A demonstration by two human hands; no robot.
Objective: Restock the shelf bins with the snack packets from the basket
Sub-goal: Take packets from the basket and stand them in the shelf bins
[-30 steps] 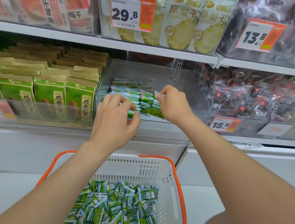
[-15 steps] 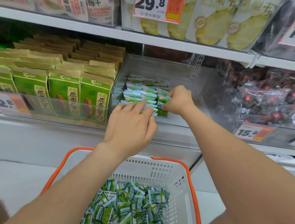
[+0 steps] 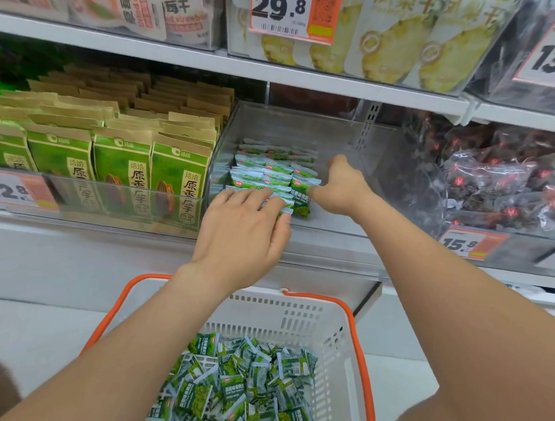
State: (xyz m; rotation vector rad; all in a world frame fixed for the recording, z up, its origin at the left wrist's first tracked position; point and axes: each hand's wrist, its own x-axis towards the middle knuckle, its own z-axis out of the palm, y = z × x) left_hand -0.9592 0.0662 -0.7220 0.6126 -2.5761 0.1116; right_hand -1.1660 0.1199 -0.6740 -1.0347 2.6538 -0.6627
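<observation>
Green snack packets [image 3: 262,172] rowed inside clear bin [image 3: 309,126], more heaped in basket [image 3: 294,318] below. Left hand [image 3: 241,230] flat, fingers straight, pressing on front of row. Right hand [image 3: 341,188] pinching top of upright end packet [image 3: 300,204] at row's right.

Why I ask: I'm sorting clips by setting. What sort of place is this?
Most likely a shop's snack aisle: price tags on the shelves, clear bins holding rows of bagged snacks, and an orange-rimmed shopping basket full of green snack packets.
</observation>
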